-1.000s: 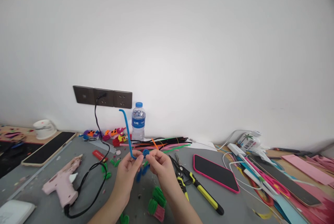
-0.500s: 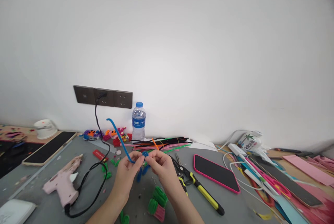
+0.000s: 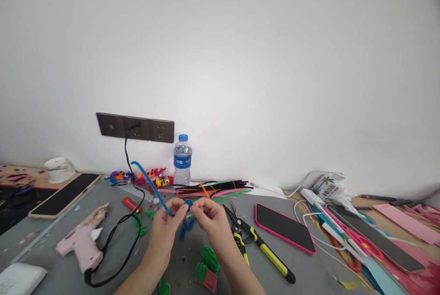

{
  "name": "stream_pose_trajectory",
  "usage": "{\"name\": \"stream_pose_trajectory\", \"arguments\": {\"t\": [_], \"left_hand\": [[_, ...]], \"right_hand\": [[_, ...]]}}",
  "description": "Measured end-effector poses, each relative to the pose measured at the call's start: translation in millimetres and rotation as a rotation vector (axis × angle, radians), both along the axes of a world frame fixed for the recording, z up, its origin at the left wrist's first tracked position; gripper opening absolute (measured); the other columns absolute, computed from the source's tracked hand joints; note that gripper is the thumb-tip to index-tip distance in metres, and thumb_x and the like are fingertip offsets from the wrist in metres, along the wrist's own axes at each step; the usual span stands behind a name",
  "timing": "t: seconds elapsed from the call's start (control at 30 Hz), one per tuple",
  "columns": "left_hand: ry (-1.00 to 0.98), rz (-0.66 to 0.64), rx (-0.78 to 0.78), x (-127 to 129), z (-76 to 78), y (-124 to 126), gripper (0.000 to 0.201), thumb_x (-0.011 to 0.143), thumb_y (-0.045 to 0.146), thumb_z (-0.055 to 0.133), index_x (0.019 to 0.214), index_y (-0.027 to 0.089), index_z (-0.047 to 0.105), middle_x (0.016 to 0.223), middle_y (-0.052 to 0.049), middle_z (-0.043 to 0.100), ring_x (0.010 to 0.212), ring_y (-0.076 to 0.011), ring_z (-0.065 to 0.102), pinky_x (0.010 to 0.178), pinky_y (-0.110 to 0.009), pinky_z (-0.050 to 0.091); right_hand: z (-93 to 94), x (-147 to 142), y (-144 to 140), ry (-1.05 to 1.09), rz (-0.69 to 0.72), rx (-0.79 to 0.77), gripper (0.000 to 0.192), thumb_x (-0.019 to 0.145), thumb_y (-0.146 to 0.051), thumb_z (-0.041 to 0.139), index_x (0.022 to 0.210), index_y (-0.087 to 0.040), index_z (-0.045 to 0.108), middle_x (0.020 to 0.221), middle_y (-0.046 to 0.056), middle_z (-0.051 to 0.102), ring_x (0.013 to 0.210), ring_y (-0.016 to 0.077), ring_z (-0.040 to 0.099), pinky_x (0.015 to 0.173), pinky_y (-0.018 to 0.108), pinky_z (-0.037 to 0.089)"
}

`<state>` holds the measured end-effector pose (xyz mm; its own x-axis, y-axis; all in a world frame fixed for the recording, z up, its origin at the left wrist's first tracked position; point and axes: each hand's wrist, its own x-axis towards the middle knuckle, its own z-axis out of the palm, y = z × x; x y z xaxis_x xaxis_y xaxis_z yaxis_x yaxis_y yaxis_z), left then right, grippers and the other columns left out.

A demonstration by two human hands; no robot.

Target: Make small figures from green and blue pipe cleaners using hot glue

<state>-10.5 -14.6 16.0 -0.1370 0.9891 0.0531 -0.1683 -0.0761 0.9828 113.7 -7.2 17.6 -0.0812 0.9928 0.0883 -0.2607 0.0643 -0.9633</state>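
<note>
Between my fingertips is a blue pipe cleaner (image 3: 153, 188), its middle part coiled into a small round shape. One long end sticks out up and to the left, bent at its tip. My left hand (image 3: 169, 226) pinches the coil from the left, and my right hand (image 3: 210, 221) pinches it from the right. Below the fingers, short blue pipe cleaner pieces (image 3: 183, 229) show; whether they join the coil I cannot tell. Beneath my right wrist lie bent green pipe cleaner bundles (image 3: 202, 269) and a pink one (image 3: 210, 281).
Left stand a pink glue gun (image 3: 82, 244) with its black cord and a phone (image 3: 65, 195). A water bottle (image 3: 182, 162) is by the wall, near bundled pipe cleaners (image 3: 220, 188). Yellow-black pliers (image 3: 268, 253), a pink-cased phone (image 3: 285, 228) and pink scissors (image 3: 369, 244) lie right.
The long blue end has swung left and lower. Both hands have shifted slightly left, still pinching the coil.
</note>
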Motion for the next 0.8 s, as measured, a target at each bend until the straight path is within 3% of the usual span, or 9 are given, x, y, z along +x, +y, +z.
{"name": "stream_pose_trajectory", "arguments": {"t": [0.37,0.8], "left_hand": [[-0.041,0.017,-0.012,0.6,0.6,1.0,0.039,0.065,0.055,0.074,0.064,0.019,0.058,0.060,0.004,0.043,0.057,-0.0132,0.036,0.051,-0.023,0.030],[-0.039,-0.015,0.039,0.0,-1.8,-0.6,0.036,0.071,0.050,0.072,0.062,0.020,0.055,0.060,0.005,0.041,0.058,-0.0132,0.036,0.052,-0.023,0.030]], "right_hand": [[-0.1,-3.1,-2.0,-0.032,-0.028,0.042,0.025,0.072,-0.037,0.071,0.069,-0.015,0.061,0.058,-0.004,0.048,0.052,0.0083,0.035,0.050,0.021,0.027],[-0.7,-4.9,-1.6,-0.025,-0.058,0.060,0.022,0.070,-0.034,0.072,0.065,-0.015,0.062,0.057,-0.002,0.053,0.054,0.0097,0.041,0.051,0.021,0.032]]}}
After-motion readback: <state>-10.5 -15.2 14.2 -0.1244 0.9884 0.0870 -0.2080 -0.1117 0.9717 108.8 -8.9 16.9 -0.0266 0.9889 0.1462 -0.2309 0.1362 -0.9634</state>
